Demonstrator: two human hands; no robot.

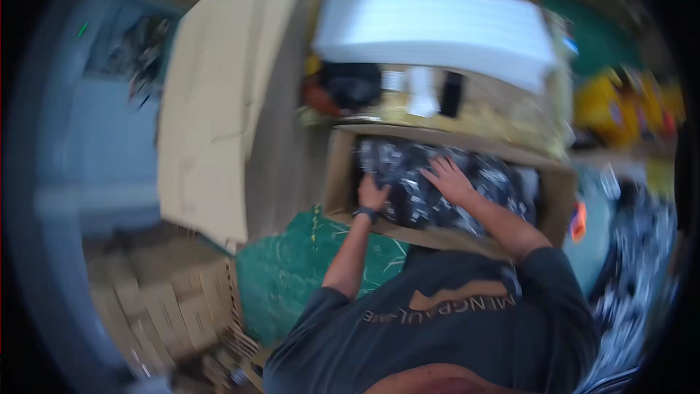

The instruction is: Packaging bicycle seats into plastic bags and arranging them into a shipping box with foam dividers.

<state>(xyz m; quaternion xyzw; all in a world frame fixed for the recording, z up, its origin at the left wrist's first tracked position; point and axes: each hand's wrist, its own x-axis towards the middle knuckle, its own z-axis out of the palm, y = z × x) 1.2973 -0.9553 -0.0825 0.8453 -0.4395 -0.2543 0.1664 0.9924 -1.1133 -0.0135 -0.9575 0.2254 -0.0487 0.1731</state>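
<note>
An open cardboard box (560, 201) stands in front of my body, holding a bundle in shiny black plastic (415, 186). My right hand (450, 181) lies on top of the plastic with its fingers spread. At the left end of the bundle, just inside the box wall, my left hand (372, 195) touches the plastic. Its thumb stands apart from the fingers, whose tips are blurred. A dark band circles my left wrist. The underside of the bundle is hidden in the box.
Beyond the box lie a white foam block (437, 25), a dark phone-like object (451, 95) and a black bundle (351, 86). A large cardboard sheet (208, 102) rises at left. Small cartons (168, 314) are stacked lower left. Yellow packages (616, 109) and clear plastic wrap (634, 263) sit at right.
</note>
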